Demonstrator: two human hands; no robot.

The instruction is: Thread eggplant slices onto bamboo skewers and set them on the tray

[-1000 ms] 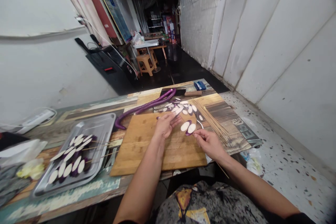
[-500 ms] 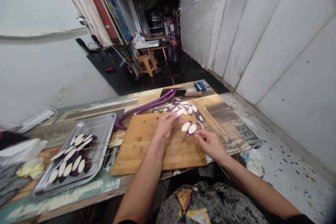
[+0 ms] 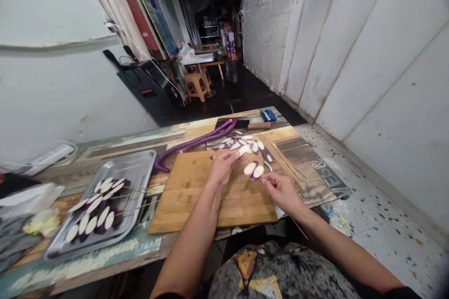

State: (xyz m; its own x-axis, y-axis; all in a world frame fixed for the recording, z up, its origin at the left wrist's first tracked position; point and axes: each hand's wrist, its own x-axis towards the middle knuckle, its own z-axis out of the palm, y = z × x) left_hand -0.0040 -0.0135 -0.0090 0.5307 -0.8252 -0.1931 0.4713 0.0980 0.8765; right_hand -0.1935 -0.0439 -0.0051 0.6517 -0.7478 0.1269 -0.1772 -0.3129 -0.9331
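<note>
round the board (image 3: 189, 196): right hand (image 3: 278, 188) at 3 o'clock pinching a skewer (image 3: 299, 227), eggplant slices (image 3: 258, 171) threaded toward 10; left hand (image 3: 222, 167) at 12, same tight pinch on a loose slice (image 3: 244, 150). tbh i'd pierce dead centre, slowly.

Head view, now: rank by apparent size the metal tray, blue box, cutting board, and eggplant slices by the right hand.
1. cutting board
2. metal tray
Unranked, both far smaller: eggplant slices and blue box; close in size, slices nearer the camera.
</note>
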